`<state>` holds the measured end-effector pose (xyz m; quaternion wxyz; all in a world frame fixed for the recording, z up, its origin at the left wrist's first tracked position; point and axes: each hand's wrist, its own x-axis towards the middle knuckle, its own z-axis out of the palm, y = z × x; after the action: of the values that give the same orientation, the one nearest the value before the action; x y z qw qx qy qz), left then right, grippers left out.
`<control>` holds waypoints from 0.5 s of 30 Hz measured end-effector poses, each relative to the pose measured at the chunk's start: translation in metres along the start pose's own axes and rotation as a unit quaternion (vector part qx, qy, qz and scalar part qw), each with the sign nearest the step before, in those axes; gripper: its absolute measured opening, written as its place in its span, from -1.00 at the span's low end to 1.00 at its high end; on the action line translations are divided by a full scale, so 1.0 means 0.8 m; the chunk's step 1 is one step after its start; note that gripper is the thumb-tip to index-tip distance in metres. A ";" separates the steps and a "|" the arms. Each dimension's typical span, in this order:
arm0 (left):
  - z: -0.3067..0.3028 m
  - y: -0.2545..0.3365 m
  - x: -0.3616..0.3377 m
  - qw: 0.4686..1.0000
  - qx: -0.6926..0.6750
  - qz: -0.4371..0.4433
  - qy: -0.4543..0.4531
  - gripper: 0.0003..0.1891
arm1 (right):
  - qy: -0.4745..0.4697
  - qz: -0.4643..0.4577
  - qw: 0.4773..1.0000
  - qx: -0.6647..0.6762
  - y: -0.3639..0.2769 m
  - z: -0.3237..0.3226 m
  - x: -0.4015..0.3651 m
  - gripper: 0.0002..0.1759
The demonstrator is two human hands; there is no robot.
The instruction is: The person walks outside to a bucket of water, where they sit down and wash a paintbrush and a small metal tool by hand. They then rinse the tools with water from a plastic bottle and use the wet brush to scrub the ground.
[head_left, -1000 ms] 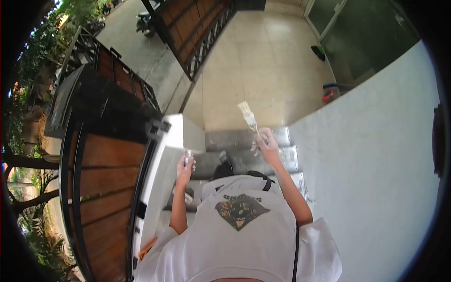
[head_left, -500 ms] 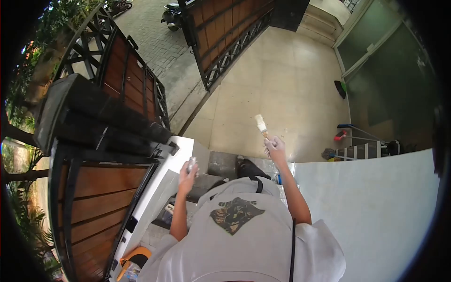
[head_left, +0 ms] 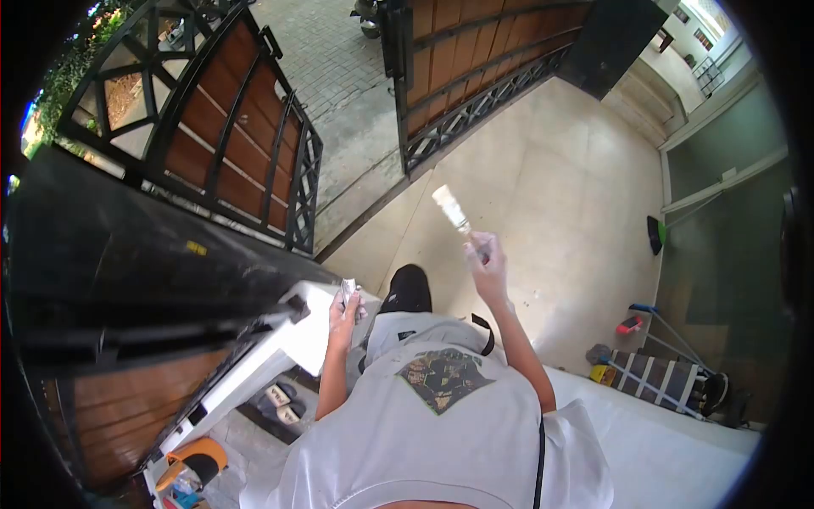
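A paintbrush (head_left: 451, 209) with white-coated bristles points up and away from me. My right hand (head_left: 488, 265), smeared with white, is closed around its handle, and the brush shows against the tiled floor. In my left hand (head_left: 343, 312) is a small whitish-grey object (head_left: 349, 288), gripped upright between the fingers; its kind I cannot tell. That hand is near the top of a low white wall (head_left: 315, 339), beside the black gate post (head_left: 186, 254).
Wood-and-black-metal gate panels (head_left: 242, 127) stand ahead. A ladder (head_left: 657, 383) and a broom (head_left: 657, 233) are by the glass door at right. Sandals (head_left: 284, 400) and an orange-and-black cap (head_left: 197, 462) lie at lower left. A white surface (head_left: 627, 450) runs along my right.
My view has shifted, showing more of the far steps and the ladder. A dark-clad leg is now raised forward between my hands. Both hands keep their holds.
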<state>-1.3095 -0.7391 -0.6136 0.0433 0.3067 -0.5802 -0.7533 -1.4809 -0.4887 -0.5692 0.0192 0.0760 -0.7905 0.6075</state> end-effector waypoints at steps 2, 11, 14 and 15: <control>0.019 0.005 0.049 1.000 -0.014 -0.011 0.011 -0.73 | -0.090 0.112 0.989 0.020 0.015 0.002 0.044 -0.74; -0.001 -0.061 0.308 0.988 -0.094 0.049 0.115 -0.74 | -0.247 0.205 0.945 -0.057 0.256 0.148 0.204 -0.77; -0.032 -0.066 0.365 0.958 -0.122 0.051 0.256 -0.75 | -0.282 -0.023 0.949 -0.141 0.312 0.228 0.298 -0.74; -0.039 -0.053 0.373 0.948 -0.174 0.066 0.260 -0.75 | -0.297 0.002 0.950 -0.100 0.280 0.255 0.326 -0.76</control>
<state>-1.5224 -0.8772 -0.7792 0.2948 0.4404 -0.4274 -0.7324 -1.7579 -0.6540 -0.8049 -0.2104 0.2488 -0.8172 0.4754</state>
